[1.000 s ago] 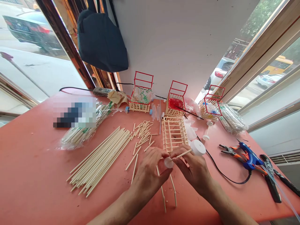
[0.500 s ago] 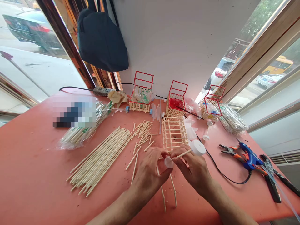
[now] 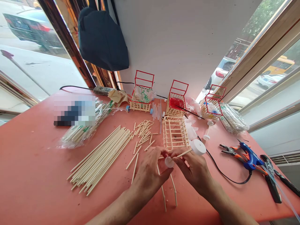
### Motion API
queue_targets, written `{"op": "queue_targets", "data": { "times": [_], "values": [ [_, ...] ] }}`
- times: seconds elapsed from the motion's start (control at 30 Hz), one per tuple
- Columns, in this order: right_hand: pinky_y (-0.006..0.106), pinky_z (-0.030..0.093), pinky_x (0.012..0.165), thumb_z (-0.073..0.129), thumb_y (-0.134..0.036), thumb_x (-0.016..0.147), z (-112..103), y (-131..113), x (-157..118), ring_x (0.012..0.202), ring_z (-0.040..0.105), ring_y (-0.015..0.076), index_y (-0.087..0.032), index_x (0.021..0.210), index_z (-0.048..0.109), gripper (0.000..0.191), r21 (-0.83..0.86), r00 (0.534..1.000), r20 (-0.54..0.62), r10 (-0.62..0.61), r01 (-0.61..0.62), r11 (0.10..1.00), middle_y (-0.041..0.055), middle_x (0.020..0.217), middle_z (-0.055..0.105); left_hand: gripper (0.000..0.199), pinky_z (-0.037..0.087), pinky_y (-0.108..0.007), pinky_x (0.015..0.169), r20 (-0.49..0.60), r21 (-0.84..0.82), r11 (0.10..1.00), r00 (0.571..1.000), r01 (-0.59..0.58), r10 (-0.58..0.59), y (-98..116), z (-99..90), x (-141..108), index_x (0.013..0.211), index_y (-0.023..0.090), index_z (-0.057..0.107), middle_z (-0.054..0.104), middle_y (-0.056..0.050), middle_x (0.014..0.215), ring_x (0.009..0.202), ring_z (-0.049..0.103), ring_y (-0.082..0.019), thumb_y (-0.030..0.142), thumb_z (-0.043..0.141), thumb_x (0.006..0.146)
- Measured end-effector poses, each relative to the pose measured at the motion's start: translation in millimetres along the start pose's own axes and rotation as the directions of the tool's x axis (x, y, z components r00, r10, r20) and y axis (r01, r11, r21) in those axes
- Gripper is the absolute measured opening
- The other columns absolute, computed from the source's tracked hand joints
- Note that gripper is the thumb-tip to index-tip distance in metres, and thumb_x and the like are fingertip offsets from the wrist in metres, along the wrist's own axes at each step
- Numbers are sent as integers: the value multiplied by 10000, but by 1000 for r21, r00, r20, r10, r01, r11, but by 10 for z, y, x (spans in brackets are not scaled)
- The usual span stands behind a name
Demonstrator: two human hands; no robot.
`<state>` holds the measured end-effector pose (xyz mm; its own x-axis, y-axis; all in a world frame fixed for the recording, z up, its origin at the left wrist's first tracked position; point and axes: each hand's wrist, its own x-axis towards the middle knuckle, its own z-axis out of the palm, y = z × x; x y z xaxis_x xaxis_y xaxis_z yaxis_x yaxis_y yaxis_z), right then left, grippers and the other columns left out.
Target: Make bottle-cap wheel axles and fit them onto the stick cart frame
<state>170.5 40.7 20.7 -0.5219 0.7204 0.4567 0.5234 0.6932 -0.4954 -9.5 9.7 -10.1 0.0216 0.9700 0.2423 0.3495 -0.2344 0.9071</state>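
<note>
Between the fingertips of my left hand [image 3: 151,167] is a small white plastic cap [image 3: 169,162], its edge pinched by thumb and fingers. My right hand [image 3: 193,165] grips a thin wooden stick [image 3: 184,153], whose inner end meets the cap. The stick's outer end reaches a larger white round piece [image 3: 198,147]; I cannot tell whether they are joined. Just beyond my fingers stands a wooden-stick basket frame [image 3: 175,132], partly hidden by my hands. Two longer sticks [image 3: 175,195] extend toward me beneath my hands.
Long sticks [image 3: 100,159] and short cut pieces [image 3: 142,132] lie left. Three stick carts with red handles stand at the back, one holding a red tray [image 3: 177,102]. At right are a blue glue gun [image 3: 249,156], pliers [image 3: 228,149] and a cap-ended axle [image 3: 208,130].
Almost nothing differs. Both hands hold the same cap and stick in nearly the same position, and the view has shifted very slightly.
</note>
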Motion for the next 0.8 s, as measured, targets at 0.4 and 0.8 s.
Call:
{"op": "queue_targets", "data": {
  "times": [0.4, 0.8],
  "values": [
    [268, 549, 748, 538, -230, 1047, -3, -1, 3, 849, 757, 187, -222, 1011, 651, 118, 23, 1000, -10, -3, 3, 1000, 32, 932, 786, 198, 522, -360, 819, -3, 9, 1000, 1000, 0, 0, -1, -12, 5, 950, 227, 637, 709, -27, 972, 939, 673, -239, 144, 734, 798],
    [275, 543, 791, 540, -189, 1035, -23, -25, 52, 884, 739, 185, -228, 996, 636, 111, 76, 1000, 1, -10, 10, 997, 36, 947, 767, 90, 530, -361, 797, -7, 58, 998, 1000, -28, 29, 13, -19, 8, 920, 224, 638, 741, -36, 952, 917, 685, -242, 230, 701, 857]
  ]
}}
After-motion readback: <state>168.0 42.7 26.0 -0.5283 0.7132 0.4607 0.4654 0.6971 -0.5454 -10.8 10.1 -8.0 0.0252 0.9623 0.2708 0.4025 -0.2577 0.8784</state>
